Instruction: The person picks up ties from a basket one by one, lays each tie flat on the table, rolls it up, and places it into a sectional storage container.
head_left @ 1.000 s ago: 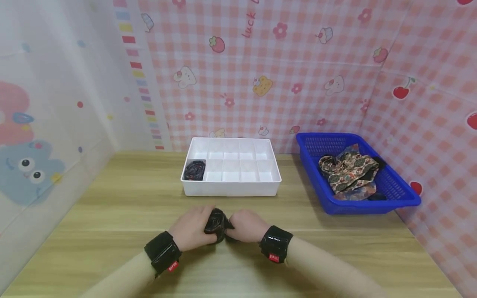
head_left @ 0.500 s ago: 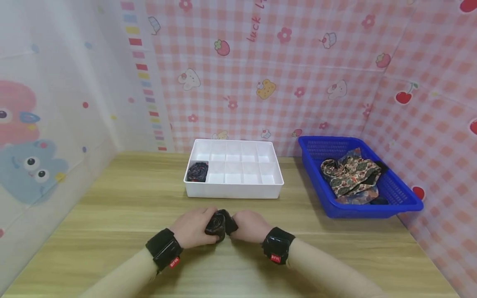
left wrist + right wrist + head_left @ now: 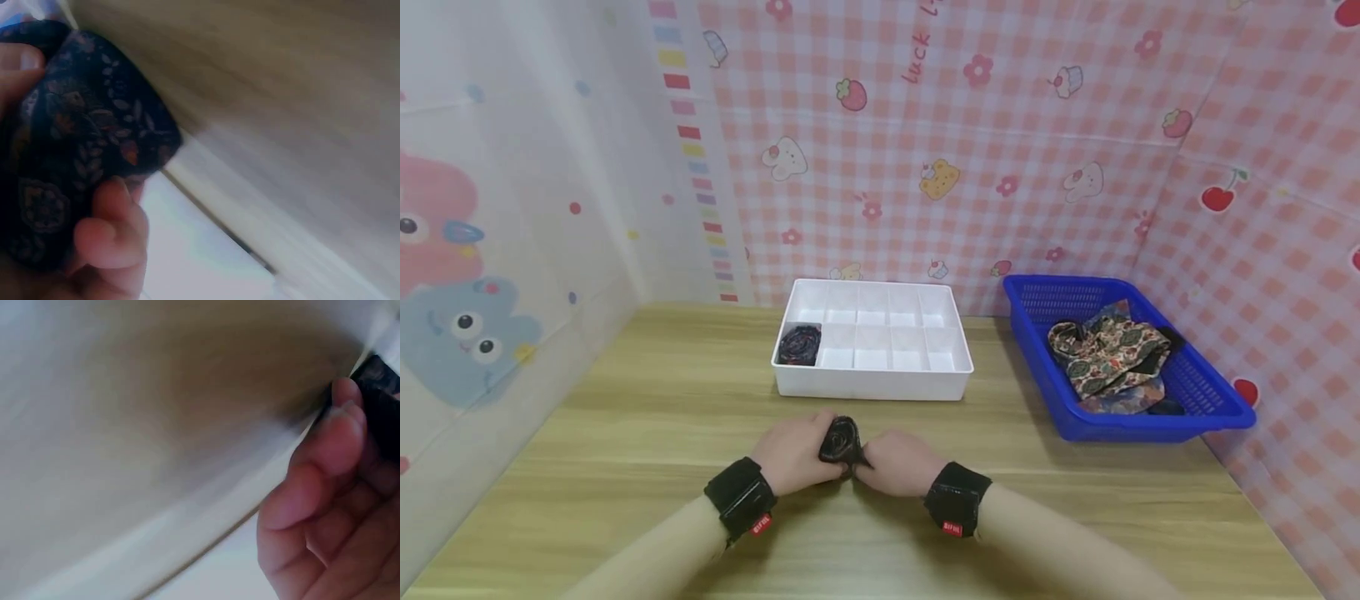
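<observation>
In the head view, a dark rolled necktie (image 3: 839,442) stands on edge between my two hands, in front of the white divided box (image 3: 872,384). My left hand (image 3: 790,457) grips the roll from the left, thumb at the near side and fingers over the far side. Its print of pale leaves and orange flowers shows on the necktie (image 3: 94,119) in the left wrist view. With thumb and curled fingers, my right hand (image 3: 898,464) pinches the loose end at the roll's right side. Another dark rolled necktie (image 3: 800,344) fills the box's front-left compartment.
A blue basket (image 3: 1120,428) with several patterned cloth pieces (image 3: 1112,358) stands at the right, near the wall covering. The divided box sits toward the back of the wooden table (image 3: 625,433). Printed sheets (image 3: 887,150) hang behind and at both sides.
The loose end stood out between roll and right hand half a second ago; now it is mostly drawn in, and the right hand is close against the roll. The head view has shifted slightly.
</observation>
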The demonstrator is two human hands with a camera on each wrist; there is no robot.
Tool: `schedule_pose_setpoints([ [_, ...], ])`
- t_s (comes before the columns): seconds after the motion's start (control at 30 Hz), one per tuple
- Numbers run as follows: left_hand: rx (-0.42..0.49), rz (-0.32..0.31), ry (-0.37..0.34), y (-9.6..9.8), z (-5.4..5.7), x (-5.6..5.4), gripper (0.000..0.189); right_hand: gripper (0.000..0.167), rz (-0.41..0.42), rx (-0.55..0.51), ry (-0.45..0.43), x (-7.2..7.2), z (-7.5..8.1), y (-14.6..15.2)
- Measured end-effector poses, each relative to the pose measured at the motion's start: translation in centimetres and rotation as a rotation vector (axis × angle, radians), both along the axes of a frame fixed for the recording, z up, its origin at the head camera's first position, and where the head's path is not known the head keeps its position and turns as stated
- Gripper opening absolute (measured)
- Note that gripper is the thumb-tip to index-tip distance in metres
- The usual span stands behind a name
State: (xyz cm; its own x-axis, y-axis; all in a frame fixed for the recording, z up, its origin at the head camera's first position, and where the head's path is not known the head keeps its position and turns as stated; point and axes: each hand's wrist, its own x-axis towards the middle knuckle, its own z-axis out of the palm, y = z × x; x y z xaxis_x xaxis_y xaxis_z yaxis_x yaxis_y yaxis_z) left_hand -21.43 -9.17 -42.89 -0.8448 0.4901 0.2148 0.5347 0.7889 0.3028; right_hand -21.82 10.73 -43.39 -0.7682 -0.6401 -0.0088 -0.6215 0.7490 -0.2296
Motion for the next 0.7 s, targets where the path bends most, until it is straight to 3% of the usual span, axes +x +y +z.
schedule_pose_setpoints([
  [0.07,0.006,0.012,-0.001,0.4,0.1,0.1,0.057,0.03,0.013,-0.071,-0.113,-0.2,-0.1,-0.3],
  [0.17,0.013,0.012,-0.005,0.7,0.3,0.1,0.06,0.021,0.003,-0.219,-0.4,-0.7,-0.1,-0.2],
  [0.3,0.044,-0.037,-0.04,0.9,0.9,0.3,0.071,0.013,-0.046,-0.399,-0.779,-1.1,0.3,0.4],
  [0.37,0.069,-0.058,-0.075,1.1,1.3,0.4,0.077,0.015,-0.087,-0.468,-0.892,-1.1,0.4,0.6],
  [0.5,0.09,-0.048,-0.129,1.4,1.9,0.5,0.084,0.02,-0.15,-0.546,-0.97,-1.1,0.5,0.8],
  [0.7,-0.009,-0.005,-0.069,2.3,1.7,-0.2,0.065,0.034,-0.144,-0.514,-0.895,-1.1,0.1,0.9],
])
